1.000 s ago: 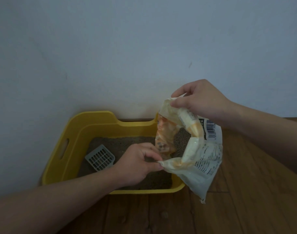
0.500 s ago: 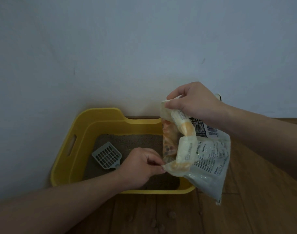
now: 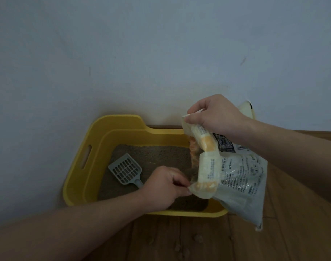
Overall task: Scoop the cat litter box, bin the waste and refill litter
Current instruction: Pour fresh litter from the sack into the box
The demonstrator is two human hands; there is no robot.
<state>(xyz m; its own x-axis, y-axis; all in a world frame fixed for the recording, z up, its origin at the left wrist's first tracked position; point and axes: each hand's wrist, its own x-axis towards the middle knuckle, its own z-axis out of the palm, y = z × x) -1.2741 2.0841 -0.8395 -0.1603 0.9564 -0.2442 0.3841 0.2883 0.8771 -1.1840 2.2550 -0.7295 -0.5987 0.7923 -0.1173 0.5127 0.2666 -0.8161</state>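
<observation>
Head view: compared with half a second ago, the litter bag (image 3: 236, 178) is held a bit farther to the right of the yellow litter box (image 3: 80, 166), and more of the grey scoop (image 3: 126, 169) can be seen. The bag's top corner is pinched by the fingers of the right hand (image 3: 215, 114). Its lower open edge is pinched by the fingers of the left hand (image 3: 164, 187), so the mouth is kept wide. The bag is pale with small print, a dark label and orange patches, and it is tipped over the box's right side. Brown litter (image 3: 153, 157) is spread flat in the box, left of the bag. The scoop is lying on the litter, just left of the left fingers. The box is set on a wooden floor (image 3: 179, 240) against a pale wall (image 3: 142, 53).
</observation>
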